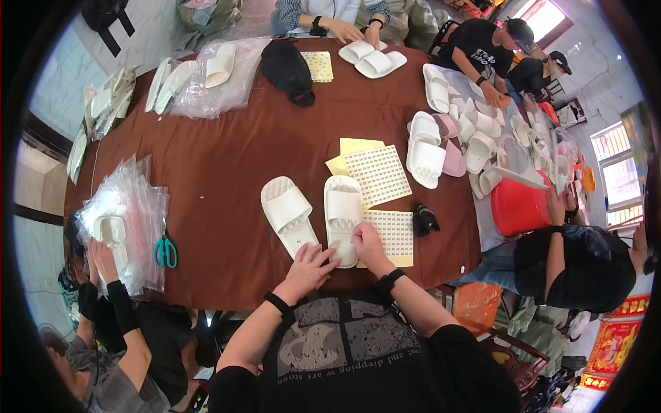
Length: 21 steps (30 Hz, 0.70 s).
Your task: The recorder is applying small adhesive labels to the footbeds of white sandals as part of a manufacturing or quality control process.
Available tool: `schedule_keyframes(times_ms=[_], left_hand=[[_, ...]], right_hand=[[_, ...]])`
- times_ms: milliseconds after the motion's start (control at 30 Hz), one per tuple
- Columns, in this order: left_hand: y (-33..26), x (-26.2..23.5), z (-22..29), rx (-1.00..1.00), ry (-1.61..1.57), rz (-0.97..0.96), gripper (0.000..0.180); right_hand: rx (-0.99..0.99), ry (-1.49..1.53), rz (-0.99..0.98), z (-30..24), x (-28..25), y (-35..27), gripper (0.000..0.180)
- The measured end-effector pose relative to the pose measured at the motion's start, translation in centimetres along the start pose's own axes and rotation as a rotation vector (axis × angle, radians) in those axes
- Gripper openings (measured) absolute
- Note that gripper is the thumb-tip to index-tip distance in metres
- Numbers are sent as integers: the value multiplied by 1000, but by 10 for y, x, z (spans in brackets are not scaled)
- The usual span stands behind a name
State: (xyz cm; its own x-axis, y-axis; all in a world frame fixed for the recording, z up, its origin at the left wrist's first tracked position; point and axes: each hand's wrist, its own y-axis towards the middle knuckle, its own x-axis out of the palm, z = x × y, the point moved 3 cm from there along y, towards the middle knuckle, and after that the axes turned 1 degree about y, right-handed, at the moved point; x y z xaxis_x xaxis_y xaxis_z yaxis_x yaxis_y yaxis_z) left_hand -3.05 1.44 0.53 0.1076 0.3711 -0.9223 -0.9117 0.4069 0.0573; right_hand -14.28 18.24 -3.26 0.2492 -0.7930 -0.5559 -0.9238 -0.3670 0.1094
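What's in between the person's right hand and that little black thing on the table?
A white sticker sheet with yellow edges lies between the right hand and the little black thing. The head view shows it.

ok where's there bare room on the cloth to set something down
Widest: nearly bare cloth between the scissors and the pair's left slipper. Another: between that slipper and the black item. Crowded: around the left hand, right hand and sticker sheets, and at the slipper heap.
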Motion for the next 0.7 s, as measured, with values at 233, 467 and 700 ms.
schedule_keyframes(times_ms=[233, 467, 700], left_hand=[[-3, -12, -10, 40, -178, 83, 34], [-9, -106, -28, -136, -304, 212, 30], [-24, -261, 42, 236, -371, 387, 34]], right_hand=[[-62, -41, -12, -2, -8, 2, 8], [-167, -107, -146, -37, -61, 15, 10], [-189, -118, -230, -59, -83, 14, 11]])
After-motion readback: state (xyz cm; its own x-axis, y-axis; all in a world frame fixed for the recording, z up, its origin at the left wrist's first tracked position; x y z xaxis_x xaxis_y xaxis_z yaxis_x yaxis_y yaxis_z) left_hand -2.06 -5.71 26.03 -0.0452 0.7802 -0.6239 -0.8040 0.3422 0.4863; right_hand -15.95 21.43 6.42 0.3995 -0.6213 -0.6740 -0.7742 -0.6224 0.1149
